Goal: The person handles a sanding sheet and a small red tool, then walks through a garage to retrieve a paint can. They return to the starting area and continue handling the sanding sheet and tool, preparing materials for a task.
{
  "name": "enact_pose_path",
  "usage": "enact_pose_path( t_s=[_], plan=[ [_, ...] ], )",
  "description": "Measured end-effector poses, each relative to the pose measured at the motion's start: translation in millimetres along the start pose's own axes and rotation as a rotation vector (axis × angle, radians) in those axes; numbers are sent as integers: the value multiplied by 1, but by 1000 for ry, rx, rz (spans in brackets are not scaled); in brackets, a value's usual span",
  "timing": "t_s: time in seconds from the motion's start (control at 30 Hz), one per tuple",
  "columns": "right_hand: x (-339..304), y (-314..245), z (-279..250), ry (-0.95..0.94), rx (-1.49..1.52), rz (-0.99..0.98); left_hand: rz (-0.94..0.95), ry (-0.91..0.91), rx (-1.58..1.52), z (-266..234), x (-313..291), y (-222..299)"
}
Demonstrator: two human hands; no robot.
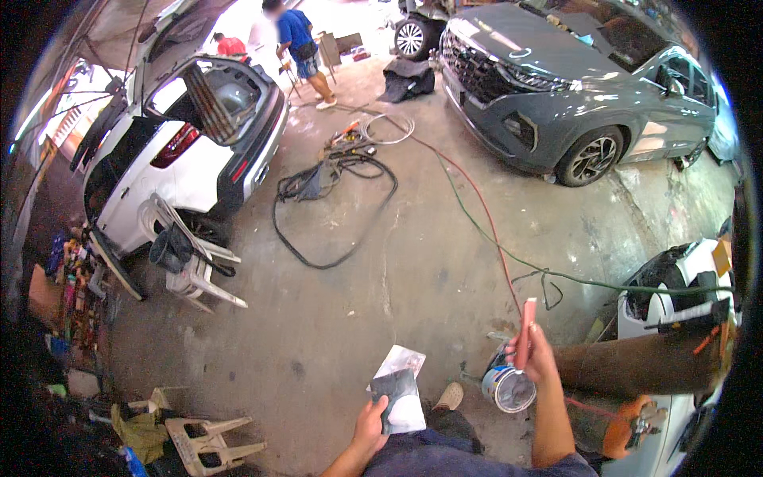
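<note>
At far left, a white car [143,175] with its rear hatch raised, and in the open boot a brownish striped panel [210,103] leaning at a slant. Just beside the car, a white plastic chair [199,285] bearing a dark bucket-like container [168,250], contents too dark to make out. At lower left, a beige plastic chair [208,447]. Farther off, a person in a blue shirt [296,30]; nearer, on the concrete floor, a tangle of dark hose [322,179].

Low in the centre, the left hand [370,421], thumb pressed over a dark flat piece [402,389] with a pale patch, fingers mostly hidden beneath. Behind that piece, a whitish sheet [400,360], partly covered; long axis of the dark piece running away from the body. Then a tan shoe [450,396].

Farther right, an open tin [494,381] with a blue label, greyish inside, level of contents impossible to tell. Just above it in view, the right hand [542,356], fingers curled closed around a narrow red tool [526,334]; long axis nearly straight ahead, tilted slightly rightward, pale tip pointing away from the body. Beyond, a grey car [548,87].
</note>
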State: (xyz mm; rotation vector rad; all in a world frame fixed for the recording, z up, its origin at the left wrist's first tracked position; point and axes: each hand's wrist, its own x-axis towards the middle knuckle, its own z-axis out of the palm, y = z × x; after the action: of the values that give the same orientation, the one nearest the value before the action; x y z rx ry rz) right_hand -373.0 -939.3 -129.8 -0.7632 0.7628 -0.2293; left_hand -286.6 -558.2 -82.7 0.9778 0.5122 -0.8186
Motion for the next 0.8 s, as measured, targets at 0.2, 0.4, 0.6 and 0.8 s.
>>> enact_pose_path(
  t_s=[0.2, 0.4, 0.6, 0.8],
  plan=[
    [-62, 169, 42, -192, -105, 549, 53, -114, -49, -46, -12, 42],
    [-144, 125, 162, -285, 147, 92, 165, -183, -11, -90, -31, 81],
    [-138, 170, 156, -201, 27, 308, 231, -291, -6, -120, -36, 94],
    [-162, 187, 176, -178, 25, 217, 261, -249, -34, -110, -58, 121]
  ],
)
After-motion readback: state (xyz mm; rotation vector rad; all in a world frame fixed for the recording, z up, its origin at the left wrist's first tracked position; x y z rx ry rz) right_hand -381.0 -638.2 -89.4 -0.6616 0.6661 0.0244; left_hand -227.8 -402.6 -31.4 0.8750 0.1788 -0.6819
